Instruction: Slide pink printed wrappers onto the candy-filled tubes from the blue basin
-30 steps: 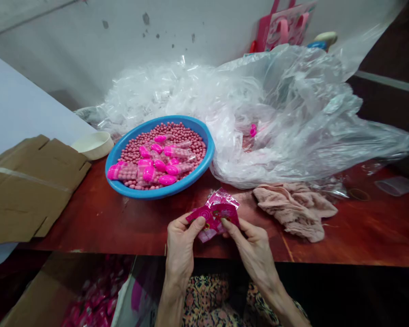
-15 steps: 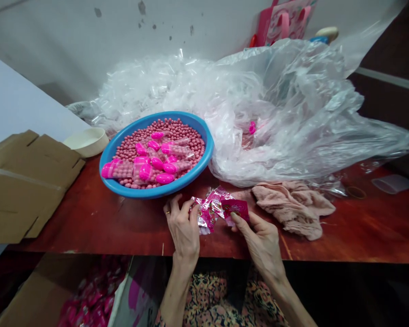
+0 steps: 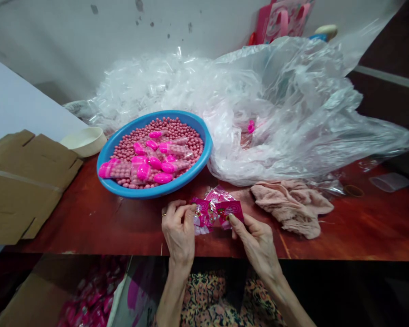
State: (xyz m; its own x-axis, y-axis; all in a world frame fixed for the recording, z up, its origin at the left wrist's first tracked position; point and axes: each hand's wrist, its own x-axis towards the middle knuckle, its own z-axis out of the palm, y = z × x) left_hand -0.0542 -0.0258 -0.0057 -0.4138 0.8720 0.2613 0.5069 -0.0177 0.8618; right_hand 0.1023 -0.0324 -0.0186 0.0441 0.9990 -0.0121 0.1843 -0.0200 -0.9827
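My left hand (image 3: 178,229) pinches a small pink printed packet (image 3: 202,217) at the near edge of the red table (image 3: 88,218). My right hand (image 3: 255,238) pinches a second pink packet (image 3: 230,210) just to the right; more packets lie under and behind them. Both hands are closed on their packets. Behind the hands stands a blue basin (image 3: 204,156) full of small pink balls, with several clear tubes capped in bright pink (image 3: 150,161) lying on top.
A big heap of clear plastic bags (image 3: 259,113) fills the back and right. A beige cloth (image 3: 289,206) lies right of my hands. Flattened cardboard (image 3: 23,181) and a cream bowl (image 3: 85,141) sit at left. A carton with pink items (image 3: 85,299) is below the table edge.
The two packets, held together a second ago, have been drawn apart, one in each hand. My hands moved a little forward over the table's edge.
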